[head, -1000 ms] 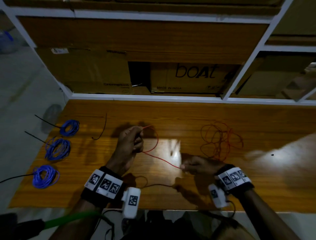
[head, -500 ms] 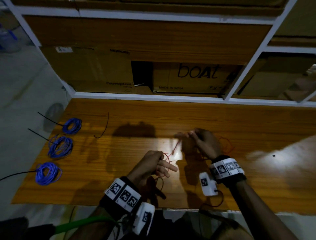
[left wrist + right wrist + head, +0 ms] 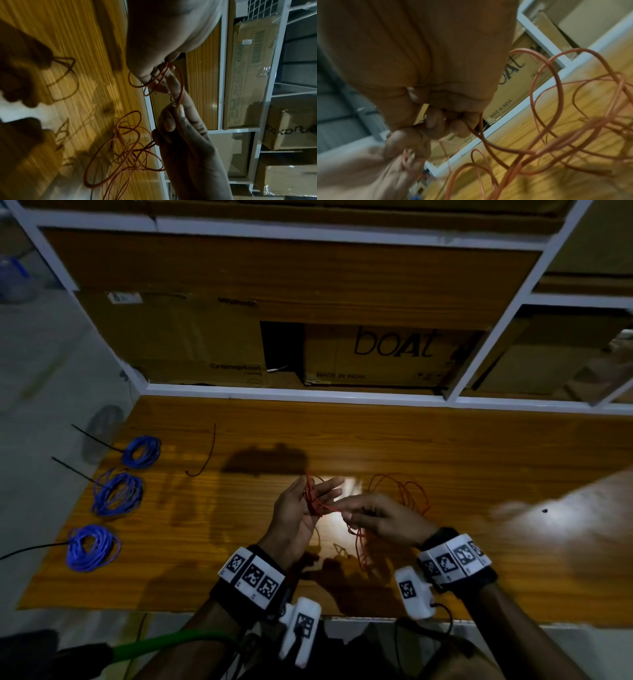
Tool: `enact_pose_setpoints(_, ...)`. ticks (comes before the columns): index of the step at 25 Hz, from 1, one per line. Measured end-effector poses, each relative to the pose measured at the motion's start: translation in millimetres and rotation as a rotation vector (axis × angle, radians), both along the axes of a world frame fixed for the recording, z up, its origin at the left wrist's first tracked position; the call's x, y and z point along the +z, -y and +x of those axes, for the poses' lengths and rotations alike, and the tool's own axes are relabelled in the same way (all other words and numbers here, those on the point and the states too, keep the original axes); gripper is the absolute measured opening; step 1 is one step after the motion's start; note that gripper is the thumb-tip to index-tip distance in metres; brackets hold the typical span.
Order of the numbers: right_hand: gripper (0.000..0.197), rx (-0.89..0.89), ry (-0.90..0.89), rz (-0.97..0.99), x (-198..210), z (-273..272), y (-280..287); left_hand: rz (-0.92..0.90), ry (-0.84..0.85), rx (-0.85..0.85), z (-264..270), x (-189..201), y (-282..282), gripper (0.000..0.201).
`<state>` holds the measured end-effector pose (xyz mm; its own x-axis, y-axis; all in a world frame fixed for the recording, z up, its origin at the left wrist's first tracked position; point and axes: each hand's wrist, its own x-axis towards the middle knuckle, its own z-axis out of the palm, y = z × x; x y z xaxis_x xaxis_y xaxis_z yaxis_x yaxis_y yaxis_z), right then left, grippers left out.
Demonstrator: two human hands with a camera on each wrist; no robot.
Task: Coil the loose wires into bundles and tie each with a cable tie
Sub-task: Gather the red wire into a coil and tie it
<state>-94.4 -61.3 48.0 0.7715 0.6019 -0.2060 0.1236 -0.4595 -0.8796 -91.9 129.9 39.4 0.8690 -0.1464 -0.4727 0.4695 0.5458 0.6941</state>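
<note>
A thin red wire (image 3: 313,501) is wound in a few loops round my left hand (image 3: 301,511), which stands palm toward the right, fingers stretched, over the middle of the wooden table (image 3: 445,446). In the left wrist view the loops (image 3: 181,81) hang off its fingers. My right hand (image 3: 356,511) is right beside it and pinches the same wire (image 3: 176,104) at its fingertips. The rest of the wire trails down into a loose tangle (image 3: 407,491) on the table, also seen as a tangle (image 3: 556,94) in the right wrist view.
Three coiled blue wire bundles (image 3: 142,451) (image 3: 118,493) (image 3: 90,547), each with a black cable tie, lie along the table's left edge. A loose black cable tie (image 3: 209,453) lies behind them. Cardboard boxes (image 3: 394,350) fill the white-framed shelf behind the table.
My left hand has moved away from the front edge and spread its fingers with the loops on it. My right hand has come back and left to meet it, bringing the wire.
</note>
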Motion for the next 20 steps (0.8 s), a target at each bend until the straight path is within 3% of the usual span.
enact_pose_setpoints(5, 0.03, 0.082, 0.065, -0.117, -8.5, -5.9, -11.5, -0.089, 0.019, 0.041, 7.0, -0.7, -9.9, 0.027)
enact_pose_setpoints(12, 0.025, 0.022, 0.08, -0.175, -27.6, -8.9, -1.3, -0.138, 0.135, -0.01, 8.7, 4.4, -39.3, 0.031)
enact_pose_setpoints(17, 0.034, -0.015, -0.037, -0.152, -22.4, -8.1, 13.7, -0.136, 0.114, -0.012, 6.7, 1.1, -55.5, 0.03)
enact_pose_setpoints(20, 0.046, -0.057, 0.062, -0.351, -16.2, -6.8, 36.5, -0.157, 0.135, -0.026, 12.2, 7.4, -71.1, 0.032)
